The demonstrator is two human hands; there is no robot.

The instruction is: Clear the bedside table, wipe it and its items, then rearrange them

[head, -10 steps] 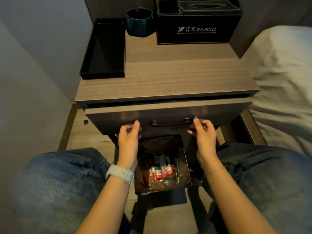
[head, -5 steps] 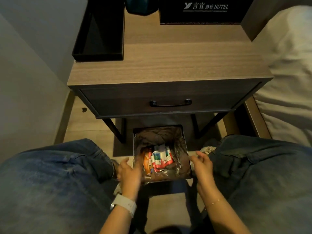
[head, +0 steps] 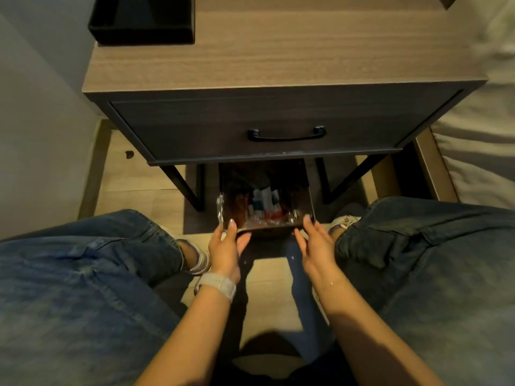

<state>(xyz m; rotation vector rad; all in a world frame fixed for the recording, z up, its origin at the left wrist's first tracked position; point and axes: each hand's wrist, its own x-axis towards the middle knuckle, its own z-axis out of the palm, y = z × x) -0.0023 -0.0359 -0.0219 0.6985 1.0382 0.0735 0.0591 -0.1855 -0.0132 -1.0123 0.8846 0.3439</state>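
Bedside table (head: 278, 62): wood-grain top, drawer closed.

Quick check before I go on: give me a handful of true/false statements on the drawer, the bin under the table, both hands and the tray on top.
1. The drawer is shut. True.
2. The bin stands on the tabletop. False: it sits on the floor, partly under the bedside table.
3. Both the left hand and the right hand are at the bin's near rim. True.
4. The right hand grips the drawer handle. False: nothing touches the handle.
5. The black tray sits at the tabletop's left side. True.
6. The bin is empty. False: small packets lie inside.
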